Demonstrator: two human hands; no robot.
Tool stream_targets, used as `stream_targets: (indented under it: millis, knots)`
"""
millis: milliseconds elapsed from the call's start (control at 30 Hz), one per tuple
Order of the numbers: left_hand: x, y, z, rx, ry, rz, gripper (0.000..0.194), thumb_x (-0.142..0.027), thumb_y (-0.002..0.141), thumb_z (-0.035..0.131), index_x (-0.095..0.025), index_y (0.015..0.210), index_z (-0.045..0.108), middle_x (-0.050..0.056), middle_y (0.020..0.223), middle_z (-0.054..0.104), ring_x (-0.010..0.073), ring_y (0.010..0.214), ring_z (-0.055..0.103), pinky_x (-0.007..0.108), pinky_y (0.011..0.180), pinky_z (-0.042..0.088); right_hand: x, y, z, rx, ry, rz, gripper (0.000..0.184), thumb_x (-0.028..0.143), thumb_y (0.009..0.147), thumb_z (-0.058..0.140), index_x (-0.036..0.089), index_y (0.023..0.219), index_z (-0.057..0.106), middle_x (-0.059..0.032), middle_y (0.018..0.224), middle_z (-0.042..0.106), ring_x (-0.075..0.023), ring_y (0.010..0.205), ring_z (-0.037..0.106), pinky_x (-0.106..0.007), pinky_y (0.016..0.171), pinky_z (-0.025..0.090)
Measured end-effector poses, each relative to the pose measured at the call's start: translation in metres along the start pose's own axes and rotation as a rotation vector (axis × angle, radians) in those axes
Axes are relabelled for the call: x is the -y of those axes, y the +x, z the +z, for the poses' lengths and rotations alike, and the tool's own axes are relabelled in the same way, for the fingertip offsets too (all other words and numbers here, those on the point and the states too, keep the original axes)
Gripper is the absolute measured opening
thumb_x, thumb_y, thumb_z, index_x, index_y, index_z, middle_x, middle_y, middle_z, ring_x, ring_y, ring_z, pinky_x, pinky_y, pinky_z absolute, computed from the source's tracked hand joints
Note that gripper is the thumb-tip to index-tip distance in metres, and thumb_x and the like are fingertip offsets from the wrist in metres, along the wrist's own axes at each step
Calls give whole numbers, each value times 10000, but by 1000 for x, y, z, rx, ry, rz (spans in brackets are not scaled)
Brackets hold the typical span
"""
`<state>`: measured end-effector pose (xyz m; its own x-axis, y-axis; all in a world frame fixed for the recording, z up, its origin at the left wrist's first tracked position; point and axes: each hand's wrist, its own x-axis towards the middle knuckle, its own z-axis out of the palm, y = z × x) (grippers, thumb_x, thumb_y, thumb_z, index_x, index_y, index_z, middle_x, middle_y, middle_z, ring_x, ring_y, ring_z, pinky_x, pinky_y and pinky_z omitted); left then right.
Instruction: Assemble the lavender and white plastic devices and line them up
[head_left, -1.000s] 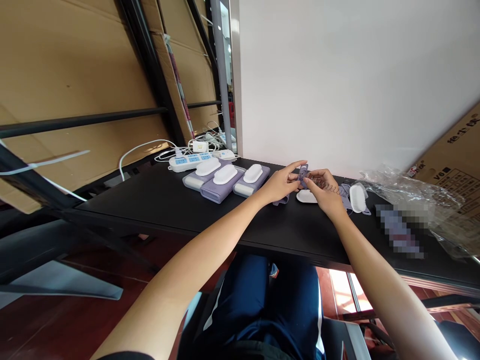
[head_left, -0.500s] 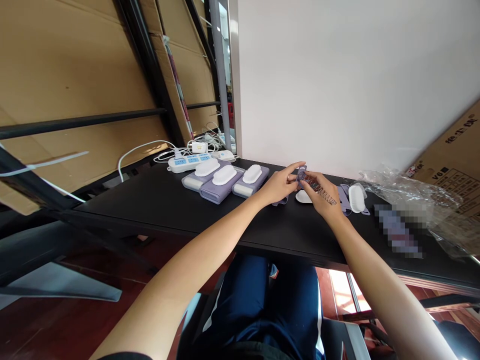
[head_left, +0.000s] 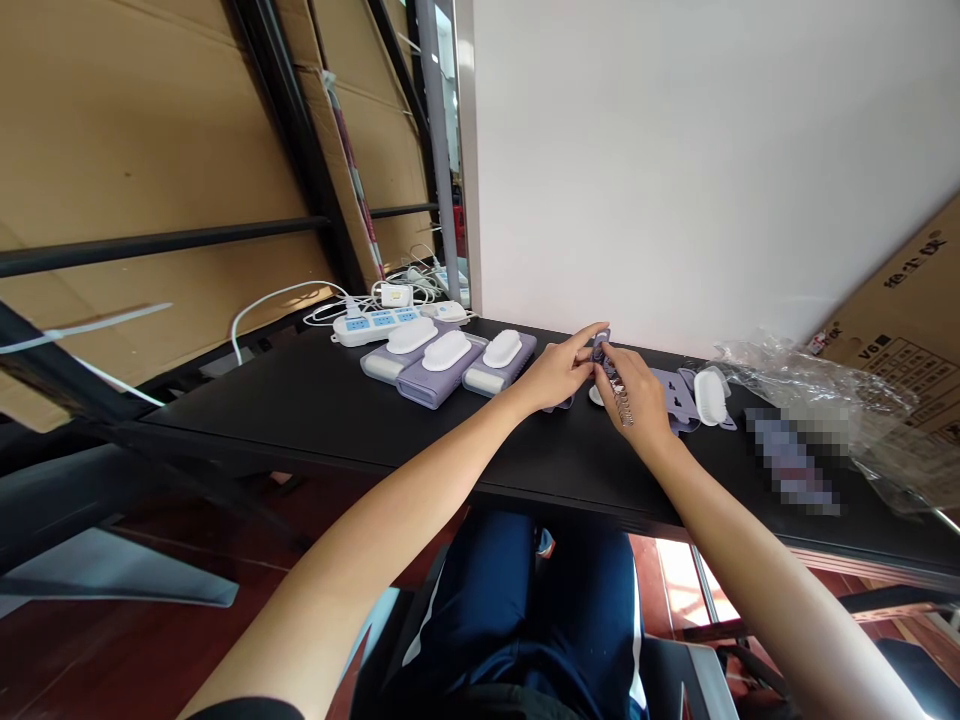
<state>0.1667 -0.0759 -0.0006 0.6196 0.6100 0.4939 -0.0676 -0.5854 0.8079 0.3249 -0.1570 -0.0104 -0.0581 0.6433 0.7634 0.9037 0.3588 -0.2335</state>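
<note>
My left hand point(head_left: 559, 370) and my right hand point(head_left: 636, 392) meet over the black desk point(head_left: 315, 400). Between their fingertips sits a small purple plastic part point(head_left: 601, 350). My left hand pinches that part. My right hand is closed on a thin metal coil spring point(head_left: 621, 393) whose upper end touches the purple part and whose free end hangs down across the back of the hand. A white oval piece point(head_left: 595, 396) lies on the desk just under the hands, mostly hidden.
Three purple devices with white oval tops point(head_left: 448, 358) lie in a row to the left. A white power strip point(head_left: 375, 322) with cables sits behind them. On the right lie a purple shell point(head_left: 671, 398), a white oval cap point(head_left: 709, 397), crumpled clear plastic point(head_left: 832, 395) and a cardboard box point(head_left: 907, 340).
The spring's free end has swung from pointing right along the desk to hanging down over my right hand. Both hands stay at the purple part.
</note>
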Motion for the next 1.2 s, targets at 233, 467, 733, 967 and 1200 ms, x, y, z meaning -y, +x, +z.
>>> stream_targets:
  millis: [233,467,733,967,1200]
  knots:
    - [4,3,2,8,-118,-21,693,-195,918,574,-244,1588,400,75,1110,775,170,946,705,313,939,531,2,-1,4,21,-60,-2,474,345,1047,411,207,1475,562,-174,1356,659,-313,1246,632,-498,1003,565]
    - [3,4,3,-37,-133,-39,709,-183,892,613,-231,1575,427,79,1105,777,175,924,701,317,937,534,1,-1,5,15,-64,-13,450,328,1050,400,180,1431,587,-181,1360,668,-323,1275,629,-508,1010,559]
    - [2,0,3,28,40,5,661,-190,942,500,-269,1589,392,-6,931,745,125,772,641,270,857,514,-1,1,2,-3,-3,7,422,389,1042,434,193,1364,625,-175,1292,698,-314,1197,667,-499,1007,557]
    - [1,-1,1,52,49,-3,676,-224,956,511,-253,1611,348,43,1088,763,171,960,701,308,942,517,-3,2,-2,-8,132,81,392,433,1011,502,237,1322,637,-135,1281,710,-293,1153,691,-458,987,558]
    - [0,3,-3,-10,20,-11,643,-199,916,564,-248,1546,445,69,1193,744,175,991,699,310,948,526,-13,13,-5,-43,546,377,372,501,862,707,231,1114,664,-69,1049,752,-232,961,721,-376,825,593]
